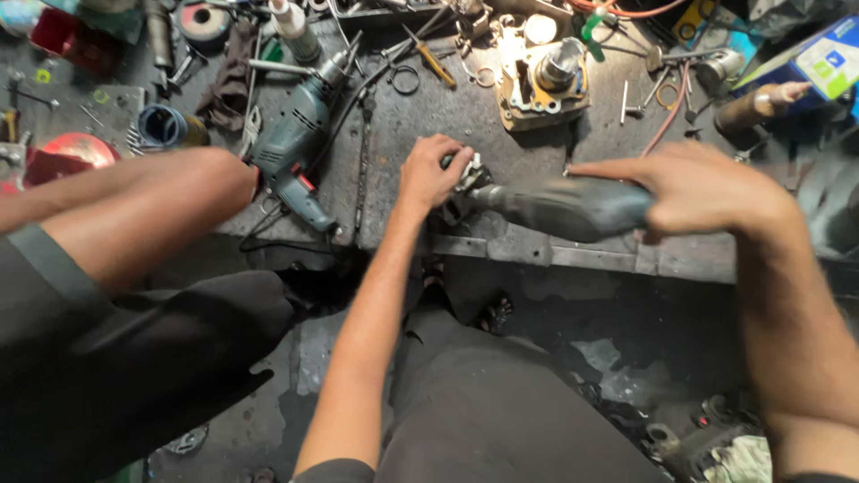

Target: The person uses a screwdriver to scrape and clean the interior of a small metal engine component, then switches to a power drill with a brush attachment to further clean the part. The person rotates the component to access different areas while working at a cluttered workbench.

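Knees below me, my right hand wraps the grey power tool at the workbench's near edge. My left hand pinches the small metal part at its nose, fingers closed; if the tool kicks, I judge those fingers get caught.

A dark grey power tool lies on its side near the front edge of the counter, its long body running left to right. At its left end sits a small metal part, pale and blurred, touching the tool's head.
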